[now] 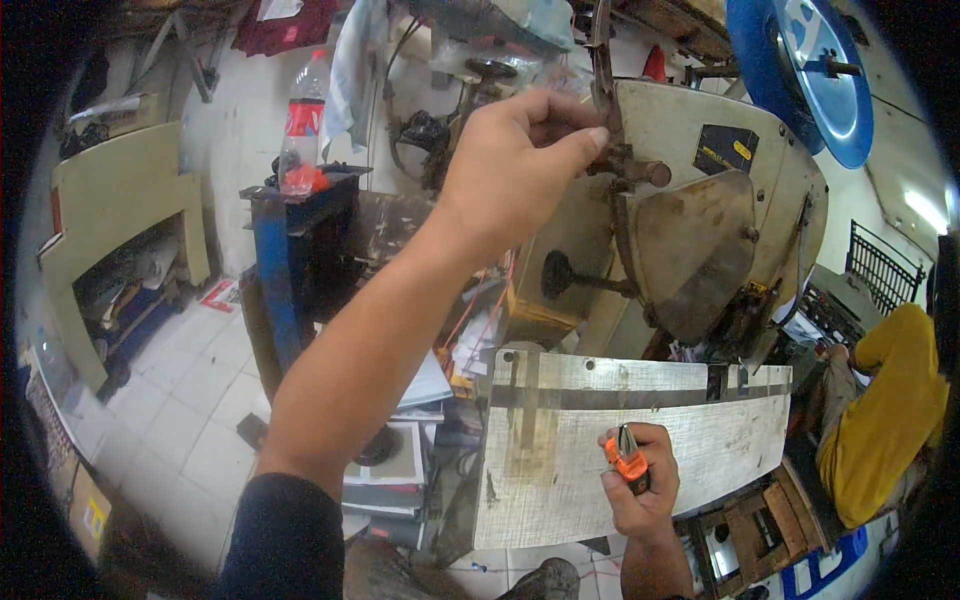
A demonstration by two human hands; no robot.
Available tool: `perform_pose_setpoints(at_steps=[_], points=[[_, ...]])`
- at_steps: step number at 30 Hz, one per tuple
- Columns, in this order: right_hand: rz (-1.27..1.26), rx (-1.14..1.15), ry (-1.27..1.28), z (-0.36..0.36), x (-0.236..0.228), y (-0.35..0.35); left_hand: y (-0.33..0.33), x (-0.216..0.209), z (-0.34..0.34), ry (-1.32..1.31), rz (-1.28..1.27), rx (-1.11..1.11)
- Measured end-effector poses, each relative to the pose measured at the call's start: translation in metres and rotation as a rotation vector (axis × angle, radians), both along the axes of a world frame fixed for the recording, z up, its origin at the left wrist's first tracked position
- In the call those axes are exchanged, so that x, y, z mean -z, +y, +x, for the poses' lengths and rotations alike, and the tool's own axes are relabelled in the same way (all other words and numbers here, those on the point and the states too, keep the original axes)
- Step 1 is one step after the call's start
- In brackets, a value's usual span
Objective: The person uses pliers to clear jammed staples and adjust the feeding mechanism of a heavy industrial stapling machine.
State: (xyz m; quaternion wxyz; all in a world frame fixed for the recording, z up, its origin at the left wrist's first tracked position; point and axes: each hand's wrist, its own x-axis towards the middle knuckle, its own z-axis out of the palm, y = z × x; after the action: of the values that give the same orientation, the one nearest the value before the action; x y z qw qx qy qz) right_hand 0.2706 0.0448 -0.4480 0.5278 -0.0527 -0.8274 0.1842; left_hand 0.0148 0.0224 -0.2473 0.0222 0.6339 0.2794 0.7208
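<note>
My left hand [515,165] is raised at the upper middle, with fingers curled and the thumb toward a dark, rusty metal arm [612,130] of a beige machine [790,165]. Whatever lies between these fingertips is hidden. My right hand [648,490] is wrapped round a pair of pliers [627,458] with orange and black handles, the metal jaws pointing up. It hovers over a worn, scratched worktable [560,500] of light colour with a dark stripe across it. Below the metal arm, a large grimy guard plate [695,255] covers part of the machine.
A blue wheel [800,70] tops the machine. At left, a plastic bottle [305,120] with a red label stands on a blue metal post [275,260]. Stacked papers [395,490] lie beside the worktable. A person in a yellow shirt [890,410] sits at the right.
</note>
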Motion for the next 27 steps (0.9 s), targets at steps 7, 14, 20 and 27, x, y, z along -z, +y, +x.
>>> perform_pose_setpoints(at_steps=[7, 14, 20, 27], points=[[0.056, -0.012, -0.007, -0.001, -0.002, 0.001, -0.003, -0.003, 0.000, -0.005, -0.013, 0.013], [0.031, 0.013, -0.007, -0.002, -0.001, -0.002, -0.006, -0.006, 0.001, 0.000, -0.010, -0.012], [0.037, 0.042, -0.023, 0.001, -0.001, -0.002, -0.007, -0.007, 0.002, 0.055, -0.025, -0.136], [0.067, 0.040, 0.006, -0.001, -0.002, -0.003, -0.012, -0.008, 0.010, -0.016, -0.068, -0.116]])
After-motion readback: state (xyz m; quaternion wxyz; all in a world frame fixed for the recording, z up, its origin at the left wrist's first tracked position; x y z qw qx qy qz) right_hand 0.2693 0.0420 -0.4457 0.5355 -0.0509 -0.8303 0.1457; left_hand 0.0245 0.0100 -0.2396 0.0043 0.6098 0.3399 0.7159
